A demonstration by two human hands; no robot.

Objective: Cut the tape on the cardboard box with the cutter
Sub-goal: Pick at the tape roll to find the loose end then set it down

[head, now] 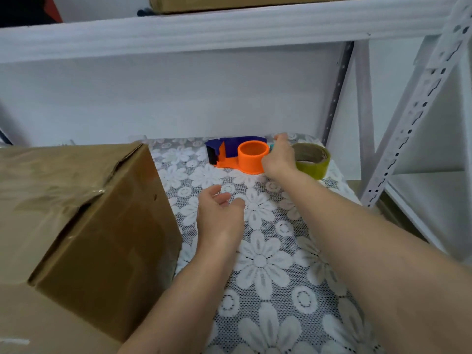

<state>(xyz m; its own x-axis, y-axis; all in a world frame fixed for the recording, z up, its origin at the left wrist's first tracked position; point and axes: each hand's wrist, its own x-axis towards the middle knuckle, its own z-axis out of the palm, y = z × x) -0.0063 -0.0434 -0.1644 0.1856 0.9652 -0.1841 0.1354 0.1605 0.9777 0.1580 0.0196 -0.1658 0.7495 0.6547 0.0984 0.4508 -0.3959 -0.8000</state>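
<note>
A cardboard box [84,226] fills the left of the frame, standing on the lace cloth [268,264]. Its top flaps are down, crumpled, with glossy clear tape [51,200] wrinkled across them near the front corner; the flaps hide whatever is inside. A second cardboard surface [38,325] lies along the lower left edge, in front of the box.

Just right of the box, at frame centre, the left hand [219,215] hovers over the cloth with its fingers loosely curled and apart, holding nothing, close to the box's side but not touching it.

Behind it, at the back of the cloth, sits an orange tape dispenser [237,155] with dark blue parts; its round orange drum is open at the top and looks hollow.

The right hand [279,158] reaches to the back between the dispenser and a roll of tape [313,159], fingers bent down over a small teal object [272,146] at the dispenser's right edge. Whether it grips it, and whether that is the cutter, cannot be told. The roll stands just right of the hand, its core hollow.

A white metal shelf frame [408,118] rises at the right, and another box [242,2] rests on the shelf at the top.
</note>
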